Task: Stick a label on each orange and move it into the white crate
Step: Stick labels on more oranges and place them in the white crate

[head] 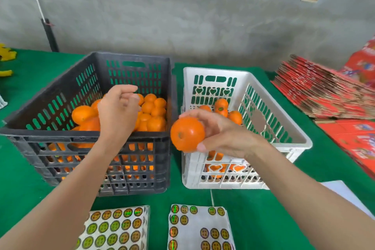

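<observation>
Fingers of my right hand (223, 134) grip a round, glossy orange (187, 134) just outside the near left corner of the white slotted plastic crate (300, 142). My left hand (118, 111) hovers over the smooth oranges (151, 107) piled in the black slotted plastic crate (60, 134), its grip loosely curled and empty. Sheets of round labels (203, 227) lie on the green felt counter (20, 178).

— What faces you?
— A bare grey concrete wall (182, 16); a black pole (49, 35) at your left.
— And below?
— A green-clothed table (24, 168); flattened red cartons (316, 91) stacked at your right.
</observation>
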Action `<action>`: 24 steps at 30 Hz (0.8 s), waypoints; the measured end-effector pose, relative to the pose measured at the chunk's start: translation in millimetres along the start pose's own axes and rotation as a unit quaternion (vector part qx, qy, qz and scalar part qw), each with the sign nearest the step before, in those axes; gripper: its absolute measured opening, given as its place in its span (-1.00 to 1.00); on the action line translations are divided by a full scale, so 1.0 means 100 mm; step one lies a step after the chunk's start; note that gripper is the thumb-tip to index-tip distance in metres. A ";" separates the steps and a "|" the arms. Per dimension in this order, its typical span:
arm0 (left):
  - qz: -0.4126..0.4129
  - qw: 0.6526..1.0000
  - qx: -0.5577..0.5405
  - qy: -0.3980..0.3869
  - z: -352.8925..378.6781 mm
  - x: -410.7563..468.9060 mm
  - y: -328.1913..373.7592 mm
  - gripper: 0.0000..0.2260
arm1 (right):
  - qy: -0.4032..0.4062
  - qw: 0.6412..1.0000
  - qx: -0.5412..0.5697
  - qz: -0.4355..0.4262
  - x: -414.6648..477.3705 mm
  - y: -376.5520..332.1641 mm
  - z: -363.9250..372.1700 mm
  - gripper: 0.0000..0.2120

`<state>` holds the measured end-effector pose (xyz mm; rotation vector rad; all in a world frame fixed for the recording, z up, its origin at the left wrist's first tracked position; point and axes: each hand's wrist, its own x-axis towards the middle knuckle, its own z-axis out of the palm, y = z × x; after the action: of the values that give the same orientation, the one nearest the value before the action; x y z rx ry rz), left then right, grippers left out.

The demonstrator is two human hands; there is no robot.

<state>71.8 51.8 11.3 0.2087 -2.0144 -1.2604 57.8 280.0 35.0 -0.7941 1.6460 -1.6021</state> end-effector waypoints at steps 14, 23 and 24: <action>-0.425 0.756 -0.212 -0.450 0.24 -1.65 0.02 -0.27 | 0.030 0.985 -0.156 0.073 -0.59 0.97 0.13 -0.28; -0.497 0.763 -0.300 -0.284 0.21 -1.73 -0.40 -0.34 | 0.072 0.935 -0.290 0.192 -0.53 1.43 -0.09 -0.62; -0.504 0.769 -0.297 -0.257 0.20 -1.73 -0.46 -0.35 | 0.058 0.903 -0.362 0.225 -0.53 1.56 -0.12 -0.64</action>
<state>170.9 127.9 -117.7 0.7691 -1.7700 -2.8301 84.1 337.7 -117.0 -0.5909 2.3450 -0.7085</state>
